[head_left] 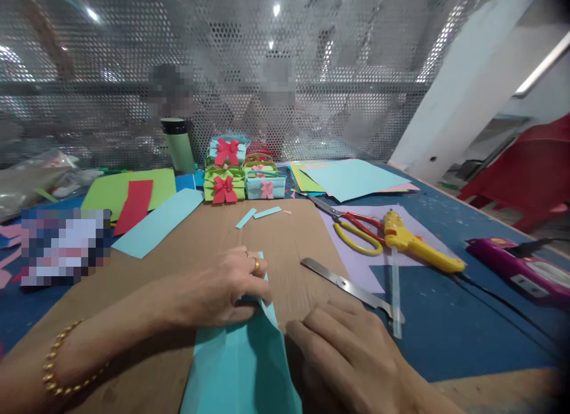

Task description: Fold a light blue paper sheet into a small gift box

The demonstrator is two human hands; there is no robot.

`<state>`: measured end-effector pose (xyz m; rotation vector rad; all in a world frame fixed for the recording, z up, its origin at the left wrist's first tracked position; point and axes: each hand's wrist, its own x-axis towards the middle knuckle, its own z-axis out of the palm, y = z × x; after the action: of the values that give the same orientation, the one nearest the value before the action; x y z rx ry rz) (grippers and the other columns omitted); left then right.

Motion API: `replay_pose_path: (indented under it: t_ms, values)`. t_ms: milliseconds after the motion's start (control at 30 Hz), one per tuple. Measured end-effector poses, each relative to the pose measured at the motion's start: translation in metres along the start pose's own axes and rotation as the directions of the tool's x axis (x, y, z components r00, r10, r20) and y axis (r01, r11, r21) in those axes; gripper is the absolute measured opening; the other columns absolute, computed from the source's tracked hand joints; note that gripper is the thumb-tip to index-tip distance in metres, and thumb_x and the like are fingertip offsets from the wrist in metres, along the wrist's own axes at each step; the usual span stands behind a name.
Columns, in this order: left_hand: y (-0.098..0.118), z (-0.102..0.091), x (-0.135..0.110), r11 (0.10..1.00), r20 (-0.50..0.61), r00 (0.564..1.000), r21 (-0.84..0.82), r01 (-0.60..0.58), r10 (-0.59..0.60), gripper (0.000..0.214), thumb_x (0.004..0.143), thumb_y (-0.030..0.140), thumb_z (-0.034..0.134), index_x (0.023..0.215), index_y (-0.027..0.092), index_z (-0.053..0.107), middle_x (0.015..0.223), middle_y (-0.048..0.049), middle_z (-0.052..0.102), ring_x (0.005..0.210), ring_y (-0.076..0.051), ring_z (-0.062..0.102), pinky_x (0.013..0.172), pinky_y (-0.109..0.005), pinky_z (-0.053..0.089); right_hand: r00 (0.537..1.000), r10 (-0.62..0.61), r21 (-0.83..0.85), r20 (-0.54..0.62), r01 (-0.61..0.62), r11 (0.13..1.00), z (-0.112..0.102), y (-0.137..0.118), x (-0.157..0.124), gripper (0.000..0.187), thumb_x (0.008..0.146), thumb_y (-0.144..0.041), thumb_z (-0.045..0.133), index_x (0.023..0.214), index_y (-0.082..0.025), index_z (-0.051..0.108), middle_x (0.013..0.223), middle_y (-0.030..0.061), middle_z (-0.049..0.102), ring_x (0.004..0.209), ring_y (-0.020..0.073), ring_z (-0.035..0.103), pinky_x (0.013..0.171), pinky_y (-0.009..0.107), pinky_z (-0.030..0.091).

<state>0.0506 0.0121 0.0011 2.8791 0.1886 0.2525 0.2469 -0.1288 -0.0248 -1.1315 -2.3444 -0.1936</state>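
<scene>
A light blue paper sheet (pixel 243 366) lies folded on the brown cardboard (pixel 285 236) in front of me. My left hand (pixel 222 286), with a gold ring and bracelet, presses down on the sheet's upper part, fingers curled and pinching its edge. My right hand (pixel 351 357) rests at the sheet's right edge, fingers together and bent against the paper's fold.
A metal ruler (pixel 350 288) lies right of my hands. Scissors (pixel 356 227), a yellow glue gun (pixel 418 242) and a purple tool (pixel 516 265) sit to the right. Small paper gift boxes (pixel 243 173), a green bottle (pixel 178 144) and coloured sheets (pixel 356 177) stand at the back.
</scene>
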Motion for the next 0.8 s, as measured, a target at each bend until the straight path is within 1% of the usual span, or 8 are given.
replay_pose_path:
  t_ms: [133,233,300,400,500,600,700,800]
  values:
    - [0.000,0.004,0.000,0.993,0.000,0.997,-0.091,0.074,-0.074,0.028,0.071,0.002,0.058,0.086,0.024,0.069,0.085,0.0020,0.059,0.086,-0.015,0.054,0.088,-0.033,0.032,0.999,-0.037,0.013,-0.021,0.037,0.999,0.003,0.003,0.000,0.024,0.092,-0.008,0.037,0.088,-0.015,0.060,0.067,0.0026,0.055,0.057,0.0163,0.042,0.055,0.034,0.028]
    - [-0.002,0.008,-0.001,0.972,-0.004,0.991,-0.192,0.134,-0.137,0.030,0.072,0.001,0.058,0.087,0.024,0.069,0.088,0.0032,0.061,0.090,-0.014,0.056,0.096,-0.034,0.030,0.999,-0.041,0.018,-0.025,0.041,0.999,0.004,0.005,-0.001,0.024,0.091,-0.007,0.037,0.091,-0.014,0.060,0.066,0.0025,0.053,0.058,0.0167,0.041,0.056,0.034,0.027]
    - [-0.003,0.011,-0.001,0.958,-0.008,0.988,-0.247,0.148,-0.155,0.026,0.073,0.004,0.059,0.086,0.024,0.069,0.088,0.0031,0.062,0.090,-0.014,0.056,0.093,-0.032,0.032,0.999,-0.032,0.024,-0.024,0.032,0.999,0.005,0.005,-0.002,0.023,0.091,-0.007,0.038,0.092,-0.014,0.060,0.065,0.0022,0.052,0.057,0.0167,0.040,0.056,0.034,0.026]
    - [-0.005,0.013,0.000,0.943,-0.014,0.987,-0.299,0.146,-0.157,0.020,0.074,0.006,0.060,0.084,0.021,0.068,0.086,0.0025,0.062,0.087,-0.013,0.056,0.085,-0.028,0.036,0.999,-0.009,0.025,-0.034,0.009,1.000,0.004,0.005,-0.003,0.023,0.092,-0.009,0.039,0.095,-0.014,0.061,0.065,0.0017,0.051,0.057,0.0165,0.039,0.055,0.033,0.025]
    - [-0.007,0.012,0.002,0.935,-0.007,0.986,-0.318,0.158,-0.169,0.018,0.075,0.007,0.061,0.084,0.020,0.067,0.086,0.0026,0.062,0.086,-0.013,0.056,0.082,-0.027,0.037,0.999,0.039,0.022,-0.034,-0.038,0.999,0.003,0.004,-0.001,0.021,0.093,-0.010,0.040,0.091,-0.015,0.060,0.065,0.0016,0.051,0.057,0.0156,0.040,0.054,0.032,0.026]
    - [-0.009,0.011,0.003,0.922,0.042,0.979,-0.329,0.203,-0.201,0.017,0.076,0.008,0.060,0.088,0.020,0.065,0.089,0.0019,0.064,0.088,-0.015,0.056,0.082,-0.027,0.038,0.997,0.068,0.027,-0.031,-0.067,0.997,0.002,0.004,0.002,0.023,0.094,-0.009,0.040,0.080,-0.016,0.056,0.065,0.0010,0.050,0.056,0.0139,0.039,0.053,0.031,0.026]
    - [-0.010,0.009,0.005,0.915,0.094,0.968,-0.315,0.251,-0.233,0.012,0.079,0.013,0.060,0.089,0.019,0.063,0.092,0.0007,0.064,0.091,-0.017,0.056,0.082,-0.028,0.039,0.997,0.063,0.054,-0.036,-0.061,0.997,0.004,0.006,0.003,0.026,0.092,-0.008,0.041,0.069,-0.018,0.049,0.064,0.0005,0.048,0.055,0.0129,0.037,0.052,0.030,0.026]
    - [-0.010,0.007,0.009,0.903,0.159,0.951,-0.306,0.301,-0.263,0.007,0.082,0.019,0.060,0.089,0.020,0.061,0.096,-0.0002,0.062,0.094,-0.018,0.056,0.081,-0.028,0.041,0.997,0.075,0.091,-0.028,-0.072,0.993,0.007,0.008,0.002,0.023,0.090,-0.009,0.042,0.070,-0.019,0.049,0.067,0.0018,0.050,0.058,0.0140,0.040,0.054,0.029,0.031]
